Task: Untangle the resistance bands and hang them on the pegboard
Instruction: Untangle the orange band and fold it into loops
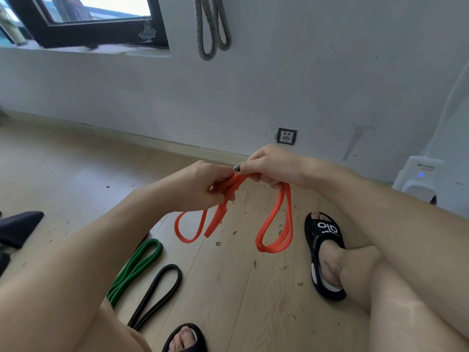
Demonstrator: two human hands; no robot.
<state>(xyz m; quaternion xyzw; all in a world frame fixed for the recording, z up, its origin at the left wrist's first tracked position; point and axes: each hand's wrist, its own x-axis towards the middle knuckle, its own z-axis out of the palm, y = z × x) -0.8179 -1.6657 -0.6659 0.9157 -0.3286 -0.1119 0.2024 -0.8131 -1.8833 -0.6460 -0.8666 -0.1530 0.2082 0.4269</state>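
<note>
An orange resistance band [275, 224] hangs in loops from both hands above the wooden floor. My left hand [200, 186] pinches its bunched strands on the left; my right hand [271, 166] grips them close beside it. One loop dangles below my left hand, and a longer double loop below my right. A green band [138, 268] and a black band [158, 295] lie flat on the floor by my left leg. A grey band [212, 29] hangs on the wall at the top. No pegboard is visible.
My feet in black slides [323, 252] rest on the floor, one at right, one at the bottom edge. A wall socket [286, 136] sits low on the wall. A white device [418, 181] stands at right. A dark object [17, 228] lies at left. Small debris litters the floor.
</note>
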